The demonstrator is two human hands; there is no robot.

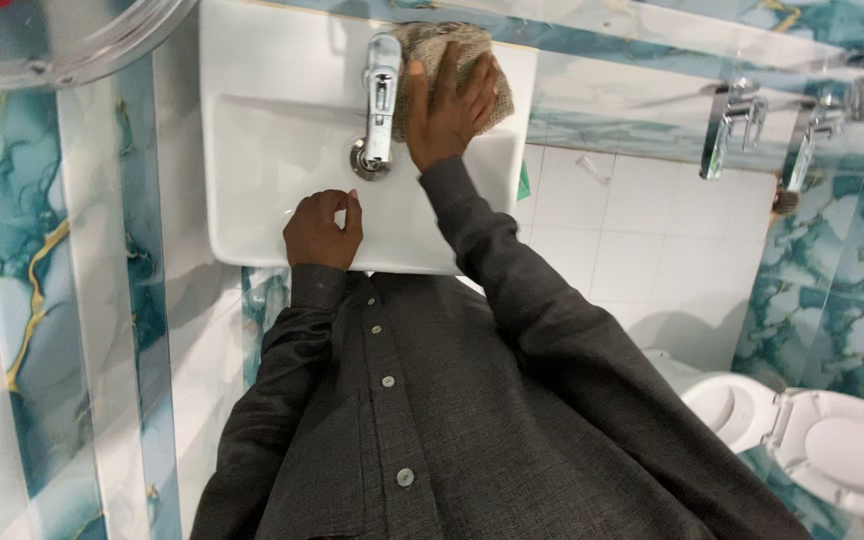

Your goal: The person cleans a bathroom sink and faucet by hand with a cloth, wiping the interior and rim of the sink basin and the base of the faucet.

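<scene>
Head view only, looking straight down my own front. Right hand (449, 110) is spread flat, fingers open, pressing a coarse tan cloth (472, 50) onto the far right ledge of the white washbasin (262, 170), just beside the chrome tap (380, 105). Cloth sits bunched under my palm, partly hidden by it, touching the back rim next to the tap body. Left hand (322, 230) is curled into a loose fist, holding nothing I can make out, and rests on the near rim of the basin, apart from the tap base.

To my judgement, wiping this ledge well means keeping the palm flat so the cloth stays spread under it, working around the foot of the tap rather than bumping it, and letting the left fist steady me on the near rim.

Around this: teal and white marbled wall tiles (32, 260) to the left, plain white tiles (612, 230) to the right of the basin, more chrome wall taps (737, 120) at far right, and a white toilet (832, 450) with its lid up at near right. My dark grey buttoned shirt (432, 420) fills the near middle.
</scene>
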